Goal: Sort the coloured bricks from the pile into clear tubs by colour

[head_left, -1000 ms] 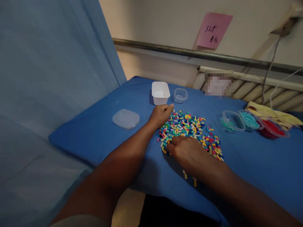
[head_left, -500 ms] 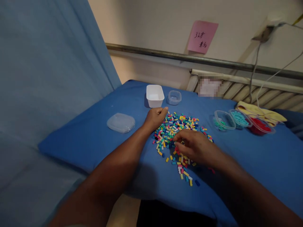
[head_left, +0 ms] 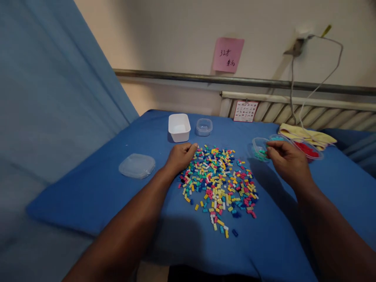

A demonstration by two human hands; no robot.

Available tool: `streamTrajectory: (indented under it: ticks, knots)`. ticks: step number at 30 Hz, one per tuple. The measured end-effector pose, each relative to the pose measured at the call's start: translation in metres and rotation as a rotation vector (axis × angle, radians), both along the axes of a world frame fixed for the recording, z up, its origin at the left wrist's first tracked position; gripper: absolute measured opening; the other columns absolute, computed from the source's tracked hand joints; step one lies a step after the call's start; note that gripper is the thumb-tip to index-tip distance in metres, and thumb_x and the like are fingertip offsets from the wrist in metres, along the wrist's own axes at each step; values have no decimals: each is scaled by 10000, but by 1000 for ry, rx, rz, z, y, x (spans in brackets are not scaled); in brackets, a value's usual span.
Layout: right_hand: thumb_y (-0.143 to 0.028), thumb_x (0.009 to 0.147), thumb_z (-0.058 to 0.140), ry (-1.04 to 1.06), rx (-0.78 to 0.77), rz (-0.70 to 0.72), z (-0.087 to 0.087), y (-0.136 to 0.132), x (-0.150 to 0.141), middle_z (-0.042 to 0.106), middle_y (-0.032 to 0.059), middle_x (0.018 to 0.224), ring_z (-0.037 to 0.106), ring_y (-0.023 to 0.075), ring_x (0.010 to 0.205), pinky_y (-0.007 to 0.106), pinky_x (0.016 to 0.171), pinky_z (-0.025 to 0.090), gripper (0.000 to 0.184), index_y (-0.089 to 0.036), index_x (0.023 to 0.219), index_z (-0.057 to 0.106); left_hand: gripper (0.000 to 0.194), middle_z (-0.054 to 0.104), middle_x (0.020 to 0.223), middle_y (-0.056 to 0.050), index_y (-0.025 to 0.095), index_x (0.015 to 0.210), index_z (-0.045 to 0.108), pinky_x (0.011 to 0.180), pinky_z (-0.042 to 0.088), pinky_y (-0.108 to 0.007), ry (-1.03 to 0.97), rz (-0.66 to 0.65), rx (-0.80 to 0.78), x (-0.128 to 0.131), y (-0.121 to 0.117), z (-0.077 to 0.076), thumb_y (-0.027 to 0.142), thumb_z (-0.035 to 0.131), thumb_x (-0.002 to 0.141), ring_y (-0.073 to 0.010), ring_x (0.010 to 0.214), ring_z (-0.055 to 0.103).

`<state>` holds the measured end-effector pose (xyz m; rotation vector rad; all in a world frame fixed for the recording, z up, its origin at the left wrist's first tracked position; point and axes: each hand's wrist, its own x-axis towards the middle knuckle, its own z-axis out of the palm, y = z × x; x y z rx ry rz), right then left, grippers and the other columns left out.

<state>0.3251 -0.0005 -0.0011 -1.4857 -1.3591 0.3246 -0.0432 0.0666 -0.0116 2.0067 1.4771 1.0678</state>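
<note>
A spread of small toy building bricks (head_left: 216, 180) in many colours covers the middle of the blue sheet. My left hand (head_left: 181, 157) rests at its upper left edge, fingers curled closed with the thumb on top; whatever they hold, if anything, is hidden. Over on the right, my right hand (head_left: 289, 161) hovers at the rim of a clear tub (head_left: 255, 144) with green bricks (head_left: 261, 155) inside. Its thumb and fingers are pinched together, and anything between them is too small to make out. This hand partly covers a second tub with turquoise bricks (head_left: 277, 138).
Red bricks (head_left: 306, 149) fill another tub beside a yellow cloth (head_left: 307, 133). At the back stand a white container (head_left: 179, 128) and a small clear tub (head_left: 204, 127). Stacked clear lids (head_left: 137, 166) lie left. A blue curtain (head_left: 53, 98) hangs at the left, a radiator (head_left: 270, 107) behind.
My right hand has moved from above the brick pile rightward to the tub of green bricks. My left hand stays by the pile. The view has shifted slightly to the right and up.
</note>
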Motion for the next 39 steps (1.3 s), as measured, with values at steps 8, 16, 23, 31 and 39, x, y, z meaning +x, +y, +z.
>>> streamTrajectory:
  ticks: [8, 16, 23, 31, 39]
  knots:
    - [-424, 963, 615, -355, 219, -61, -7, 7, 10, 757, 127, 1058, 686, 246, 844, 436, 838, 579, 382, -171, 1209, 761, 316, 648, 724, 1, 162, 876, 728, 601, 432, -237, 43, -387, -372, -14, -30, 42, 472, 674, 899, -122, 633, 559]
    - [-359, 1016, 553, -363, 162, 283, -20, -22, -54, 792, 87, 996, 731, 238, 845, 378, 798, 574, 269, -226, 1127, 759, 197, 735, 790, -29, 173, 904, 744, 655, 496, -258, 185, -401, -583, -32, -64, 71, 353, 678, 863, -156, 702, 668]
    - [-407, 1019, 551, -198, -14, 352, -42, -14, -61, 802, 69, 924, 739, 242, 784, 380, 730, 584, 304, -226, 1147, 758, 174, 741, 932, -37, 212, 957, 765, 676, 432, -267, 596, -321, -373, -23, -108, 75, 346, 670, 901, -168, 785, 637]
    - [-383, 1004, 576, -145, 27, 344, -42, -11, -59, 787, 52, 881, 728, 219, 753, 342, 694, 545, 282, -203, 1109, 766, 215, 733, 964, -37, 211, 950, 757, 748, 454, -266, 616, -356, -333, -24, -117, 75, 191, 543, 945, -163, 835, 642]
    - [-394, 1001, 564, -131, 38, 319, -40, -10, -58, 780, 43, 836, 711, 210, 723, 330, 686, 516, 294, -197, 1084, 765, 295, 758, 1079, -56, 219, 1055, 776, 866, 497, -288, 608, -440, -232, 1, -102, 77, 111, 554, 891, -194, 970, 679]
